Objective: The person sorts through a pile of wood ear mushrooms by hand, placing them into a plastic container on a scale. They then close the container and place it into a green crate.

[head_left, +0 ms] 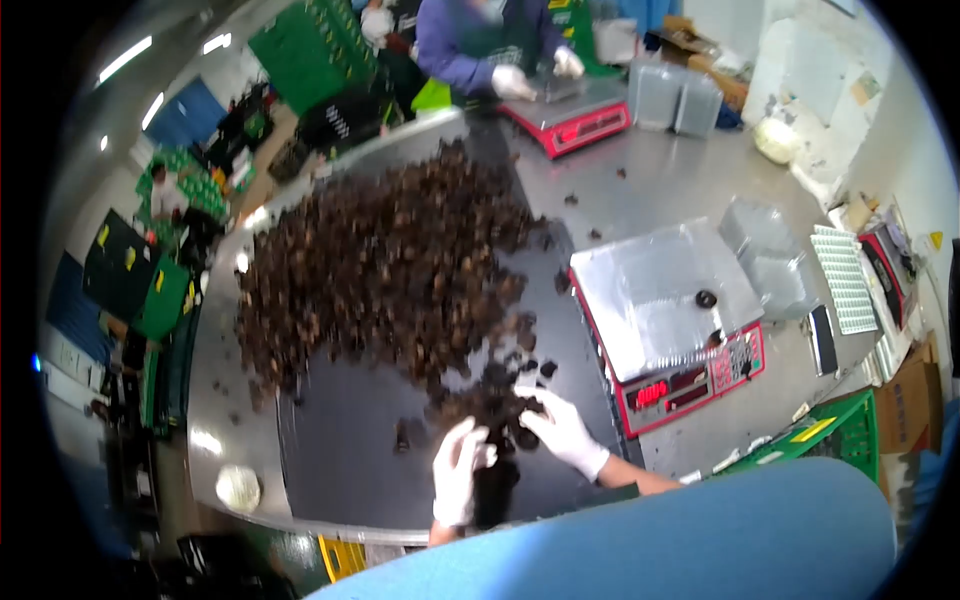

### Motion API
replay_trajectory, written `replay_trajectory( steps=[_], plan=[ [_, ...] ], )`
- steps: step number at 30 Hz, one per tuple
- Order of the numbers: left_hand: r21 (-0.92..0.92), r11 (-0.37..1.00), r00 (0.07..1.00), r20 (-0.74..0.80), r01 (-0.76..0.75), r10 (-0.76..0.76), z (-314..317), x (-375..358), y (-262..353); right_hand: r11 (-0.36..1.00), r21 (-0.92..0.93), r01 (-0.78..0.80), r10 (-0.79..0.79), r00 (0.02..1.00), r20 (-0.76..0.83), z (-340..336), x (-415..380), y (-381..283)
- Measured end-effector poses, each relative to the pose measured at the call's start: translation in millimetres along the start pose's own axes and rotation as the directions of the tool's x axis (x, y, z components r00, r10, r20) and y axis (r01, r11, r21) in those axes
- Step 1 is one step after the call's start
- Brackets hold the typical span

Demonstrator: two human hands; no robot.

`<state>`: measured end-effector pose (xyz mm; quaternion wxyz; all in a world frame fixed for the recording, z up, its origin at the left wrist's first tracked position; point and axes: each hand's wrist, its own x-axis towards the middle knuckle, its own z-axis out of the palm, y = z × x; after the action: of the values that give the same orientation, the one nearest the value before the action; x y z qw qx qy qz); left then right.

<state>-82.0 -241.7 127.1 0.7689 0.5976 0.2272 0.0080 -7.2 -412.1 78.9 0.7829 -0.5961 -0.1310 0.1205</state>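
Observation:
A large heap of dark brown pieces, like mushrooms or fungus, lies on the metal table. At its near end is a smaller dark pile. My left hand, in a white glove, is at the near left side of that pile, fingers curved and apart. My right hand, also gloved, reaches over the pile's right side with fingers spread. Nothing is visibly held in either. To the right, a red scale with lit digits bears a clear plastic tray with a couple of dark pieces.
Clear containers stand beyond the scale, near a phone and a white grid rack. Across the table a gloved person works at another red scale. A pale round object sits at the near left edge.

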Motion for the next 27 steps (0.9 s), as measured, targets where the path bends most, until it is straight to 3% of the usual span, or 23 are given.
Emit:
replay_trajectory(
  steps=[1,2,3,4,8,12,16,18,20,22,24,27],
  plan=[
    [-0.040,0.998,0.994,0.104,0.047,-0.043,5,-4,-2,0.980,0.160,-0.117,0.107,0.992,0.068,4,-4,-7],
    [-0.104,0.992,0.982,0.182,0.073,-0.053,8,-5,-7,0.974,-0.173,0.144,-0.114,0.979,0.170,1,-5,-8],
    [-0.196,0.967,0.968,0.221,0.162,-0.118,8,0,-16,0.954,-0.236,0.183,-0.119,0.958,0.261,1,-9,-17],
    [-0.311,0.944,0.975,0.218,0.107,-0.039,16,-5,-15,0.930,-0.281,0.237,-0.127,0.924,0.360,4,-13,-25],
    [-0.440,0.892,0.967,0.254,0.106,0.010,3,-9,-30,0.984,0.176,0.007,-0.053,0.966,0.255,12,-31,-15],
    [-0.484,0.869,0.982,0.188,0.104,-0.012,-1,-21,-18,0.997,0.026,-0.074,0.068,0.983,0.172,6,-28,-16],
    [-0.551,0.833,0.973,0.214,0.050,0.083,-4,-20,-25,0.988,-0.140,-0.069,0.101,0.967,0.236,14,-32,-23],
    [-0.518,0.855,0.975,0.186,-0.005,0.119,3,-17,-36,0.983,-0.170,-0.064,0.104,0.966,0.239,12,-35,-22],
    [-0.430,0.900,0.973,0.167,-0.074,0.160,5,-20,-42,0.940,-0.333,0.070,0.009,0.973,0.230,8,-36,-23],
    [-0.185,0.975,0.968,0.193,-0.124,0.160,4,-22,-50,0.924,-0.366,0.114,-0.015,0.965,0.263,20,-35,-14],
    [-0.319,0.947,0.978,0.207,0.031,0.038,14,-29,-48,0.916,-0.394,0.072,0.021,0.974,0.227,9,-39,-11],
    [-0.272,0.962,0.957,0.283,0.023,0.057,17,-31,-61,0.914,-0.405,-0.006,0.121,0.958,0.259,-1,-40,-15]
  ],
)
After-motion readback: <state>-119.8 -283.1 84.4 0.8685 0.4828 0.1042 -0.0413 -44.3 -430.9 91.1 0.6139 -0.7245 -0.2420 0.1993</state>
